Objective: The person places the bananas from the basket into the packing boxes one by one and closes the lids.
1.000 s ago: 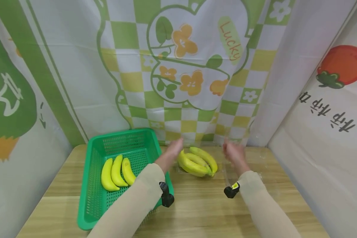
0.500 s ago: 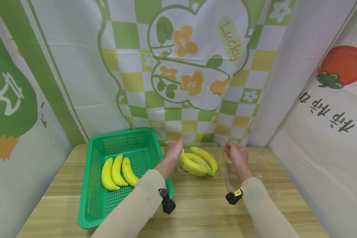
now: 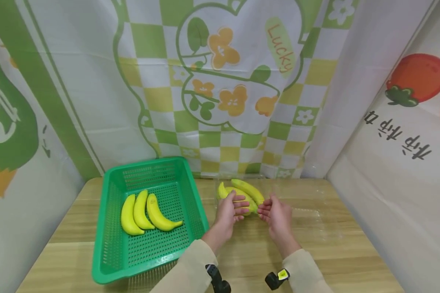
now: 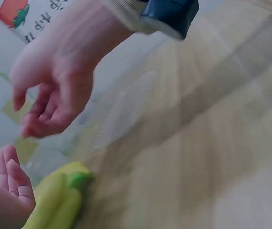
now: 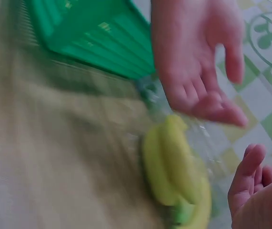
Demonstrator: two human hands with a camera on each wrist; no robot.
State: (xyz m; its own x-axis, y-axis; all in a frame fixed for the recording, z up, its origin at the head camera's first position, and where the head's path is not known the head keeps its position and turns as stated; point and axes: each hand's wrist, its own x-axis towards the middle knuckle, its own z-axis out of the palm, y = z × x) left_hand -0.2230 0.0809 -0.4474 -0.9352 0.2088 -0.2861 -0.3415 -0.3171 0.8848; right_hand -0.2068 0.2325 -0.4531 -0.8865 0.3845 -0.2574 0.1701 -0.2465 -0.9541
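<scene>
Several yellow bananas (image 3: 247,189) lie in a clear plastic box (image 3: 260,177) on the table, their green tips toward me. My left hand (image 3: 229,211) hovers over the bananas' left side, its fingers loosely spread, and hides part of them. Close by on the right, my right hand (image 3: 276,213) has its fingertips near the banana tips, with the fingers slightly bent. Neither hand holds anything. Both wrist views show the hands above the bananas (image 5: 171,162), apart from each other; the left wrist view also catches the green tip (image 4: 78,179).
A green plastic basket (image 3: 199,207) stands at the left with three bananas (image 3: 143,213) inside. A clear plastic sheet or lid (image 3: 315,215) lies right of the bananas. A printed curtain (image 3: 220,142) hangs behind the wooden table (image 3: 352,260).
Both hands have come down and nearer to me from the back of the table, moving closer together over the bananas. The fingers have opened from a curled pose.
</scene>
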